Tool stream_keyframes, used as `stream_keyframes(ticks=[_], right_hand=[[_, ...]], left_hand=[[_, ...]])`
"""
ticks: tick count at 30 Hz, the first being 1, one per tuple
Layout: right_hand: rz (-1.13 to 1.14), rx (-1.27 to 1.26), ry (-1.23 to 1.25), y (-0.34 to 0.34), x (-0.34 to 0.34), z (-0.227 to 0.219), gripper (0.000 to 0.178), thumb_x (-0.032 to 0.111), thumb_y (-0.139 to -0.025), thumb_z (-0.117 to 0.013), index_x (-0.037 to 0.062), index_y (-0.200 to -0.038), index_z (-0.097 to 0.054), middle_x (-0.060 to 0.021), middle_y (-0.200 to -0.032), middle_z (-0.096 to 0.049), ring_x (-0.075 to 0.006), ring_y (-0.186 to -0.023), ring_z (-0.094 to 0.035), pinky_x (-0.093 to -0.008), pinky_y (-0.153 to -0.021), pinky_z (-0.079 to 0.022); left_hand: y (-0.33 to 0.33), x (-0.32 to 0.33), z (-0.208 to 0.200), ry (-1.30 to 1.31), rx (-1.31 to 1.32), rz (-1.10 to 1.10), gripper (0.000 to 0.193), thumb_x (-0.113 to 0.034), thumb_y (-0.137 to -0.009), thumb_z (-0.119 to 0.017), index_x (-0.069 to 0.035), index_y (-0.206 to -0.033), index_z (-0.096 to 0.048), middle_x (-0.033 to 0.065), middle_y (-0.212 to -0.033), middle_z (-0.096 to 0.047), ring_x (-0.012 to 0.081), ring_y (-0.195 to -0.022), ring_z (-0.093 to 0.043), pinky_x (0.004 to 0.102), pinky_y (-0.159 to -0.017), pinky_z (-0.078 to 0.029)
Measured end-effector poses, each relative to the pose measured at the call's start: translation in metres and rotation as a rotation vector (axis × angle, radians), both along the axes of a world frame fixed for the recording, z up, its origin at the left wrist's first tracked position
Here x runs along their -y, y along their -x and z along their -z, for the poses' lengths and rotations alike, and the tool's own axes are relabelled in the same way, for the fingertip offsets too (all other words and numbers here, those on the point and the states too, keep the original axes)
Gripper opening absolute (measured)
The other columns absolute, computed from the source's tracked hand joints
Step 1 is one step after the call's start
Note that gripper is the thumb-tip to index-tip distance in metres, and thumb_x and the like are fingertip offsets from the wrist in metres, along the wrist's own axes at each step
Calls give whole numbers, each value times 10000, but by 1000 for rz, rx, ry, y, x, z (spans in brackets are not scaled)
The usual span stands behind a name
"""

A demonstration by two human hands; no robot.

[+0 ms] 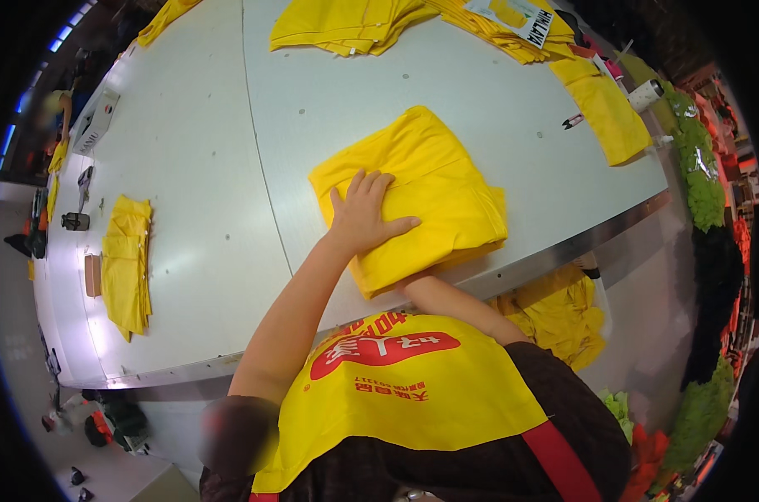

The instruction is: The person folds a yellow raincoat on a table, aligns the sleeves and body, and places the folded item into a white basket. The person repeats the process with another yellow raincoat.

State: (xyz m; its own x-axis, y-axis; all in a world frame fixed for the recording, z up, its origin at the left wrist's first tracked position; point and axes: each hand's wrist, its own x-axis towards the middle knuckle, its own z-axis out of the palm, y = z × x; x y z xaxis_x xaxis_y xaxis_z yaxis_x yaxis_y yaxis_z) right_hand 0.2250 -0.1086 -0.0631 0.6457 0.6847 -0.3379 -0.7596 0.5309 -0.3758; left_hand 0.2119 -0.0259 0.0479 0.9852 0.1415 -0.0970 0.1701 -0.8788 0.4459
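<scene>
A folded piece of bright yellow fabric [430,188] lies on the white table top near its front edge, a seam running across its upper part. My left hand [367,213] rests flat on top of it, fingers spread and thumb pointing right. From the lower right my right forearm reaches in, and my right hand [417,287] goes beneath the fabric's near edge. Only the wrist end shows there; the fingers are hidden. A yellow apron with red print [413,402] covers my front.
Stacks of folded yellow fabric [338,25] lie at the far side, one with a white printed packet [513,17] on it. More sits at the left [127,268] and right [601,109], near a white thread cone [645,95]. Below the table edge is a yellow heap [555,314].
</scene>
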Motion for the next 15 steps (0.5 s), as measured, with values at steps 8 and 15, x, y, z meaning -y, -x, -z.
stream_keyframes(ticks=[8,15], right_hand=[[-891,2118,517,32,116,-100,306,150,-902,-517,57,-1194,-519,-128,-1082,-598,-145,-1031,-572,-267,-854,-457],[-87,1078,1167,-112,174,-120,517,348,-853,-603,-11,-1203,-477,-138,-1080,-593,-173,-992,-579,-262,-792,-475]], left_hand=[[14,4,33,-191,151,21,883,-703,-684,-536,-104,-1318,-401,123,-1392,-365,316,-1348,-223,662,-1002,-124],[29,3,35,-194,262,64,864,-695,-734,-487,-88,-1340,-380,152,-1411,-335,310,-1346,-229,609,-1034,-140]])
